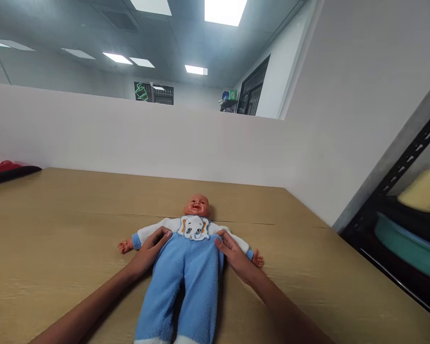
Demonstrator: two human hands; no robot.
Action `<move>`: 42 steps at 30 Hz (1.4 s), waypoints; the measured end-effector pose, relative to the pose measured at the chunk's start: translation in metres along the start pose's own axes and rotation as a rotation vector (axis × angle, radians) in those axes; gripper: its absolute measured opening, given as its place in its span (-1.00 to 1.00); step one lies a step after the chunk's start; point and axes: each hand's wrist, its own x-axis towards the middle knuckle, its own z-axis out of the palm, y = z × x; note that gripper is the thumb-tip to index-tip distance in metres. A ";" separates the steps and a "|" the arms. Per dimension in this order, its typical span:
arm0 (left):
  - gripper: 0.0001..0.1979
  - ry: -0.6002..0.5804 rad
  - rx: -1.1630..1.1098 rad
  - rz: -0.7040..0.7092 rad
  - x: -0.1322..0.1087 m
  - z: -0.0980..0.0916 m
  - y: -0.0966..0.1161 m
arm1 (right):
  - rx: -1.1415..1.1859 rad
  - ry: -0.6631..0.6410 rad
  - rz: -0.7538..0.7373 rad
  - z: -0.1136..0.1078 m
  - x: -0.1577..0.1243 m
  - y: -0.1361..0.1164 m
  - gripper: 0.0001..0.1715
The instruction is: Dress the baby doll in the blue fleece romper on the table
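Note:
A baby doll point(197, 206) lies on its back on the wooden table point(57, 224), head pointing away from me. It wears a fleece romper point(189, 267) with blue legs, white sleeves and an elephant patch on the chest. My left hand point(152, 248) rests flat on the doll's left side by the armpit, fingers stretched onto the fabric. My right hand point(232, 253) lies flat on the other side, fingers on the romper near the sleeve. Neither hand grips anything.
A white partition wall point(129, 138) runs along the table's far edge. A red and black cloth item point(3, 169) lies at the far left. A black metal shelf point(397, 229) at the right holds a teal container point(408, 246) and a yellow object point(424, 191).

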 end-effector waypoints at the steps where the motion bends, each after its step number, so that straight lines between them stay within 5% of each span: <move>1: -0.60 0.000 0.003 -0.005 0.000 -0.001 0.000 | 0.013 -0.010 0.025 0.000 0.000 0.000 -0.51; 5: -0.61 -0.012 0.008 -0.006 -0.002 -0.004 -0.001 | -0.070 -0.042 0.066 -0.001 0.000 0.002 -0.45; 9: -0.59 0.005 0.057 0.021 -0.002 -0.008 -0.003 | -0.252 0.081 -0.056 -0.001 -0.002 0.005 -0.45; 18: -0.67 0.095 0.374 0.148 -0.003 -0.008 -0.012 | -0.842 0.242 -0.289 -0.011 -0.011 0.000 -0.82; 20: -0.72 0.174 0.434 0.191 -0.001 -0.011 -0.008 | -0.866 0.272 -0.336 -0.013 -0.010 -0.001 -0.94; 23: -0.76 0.255 0.519 0.297 0.003 -0.011 0.016 | -0.810 0.453 -0.404 -0.016 -0.010 -0.007 -0.83; 25: -0.78 0.189 0.564 0.423 0.008 0.001 0.042 | -0.695 0.652 -0.467 -0.019 -0.011 -0.014 -0.87; 29: -0.78 -0.240 0.697 0.626 0.029 0.064 0.087 | -0.483 0.954 -0.605 -0.032 -0.014 -0.026 -0.86; 32: -0.47 -0.455 0.912 0.636 0.056 0.127 0.092 | -0.442 1.057 -0.623 -0.042 -0.014 -0.030 -0.80; 35: -0.46 -0.540 1.051 0.570 0.085 0.171 0.079 | -0.439 1.077 -0.588 -0.048 -0.012 -0.029 -0.79; 38: -0.59 -0.546 1.026 0.538 0.105 0.184 0.071 | -0.436 1.072 -0.565 -0.048 -0.011 -0.029 -0.82; 42: -0.71 -0.396 0.896 0.539 0.120 0.162 0.082 | -0.496 1.062 -0.656 -0.041 -0.016 -0.030 -0.86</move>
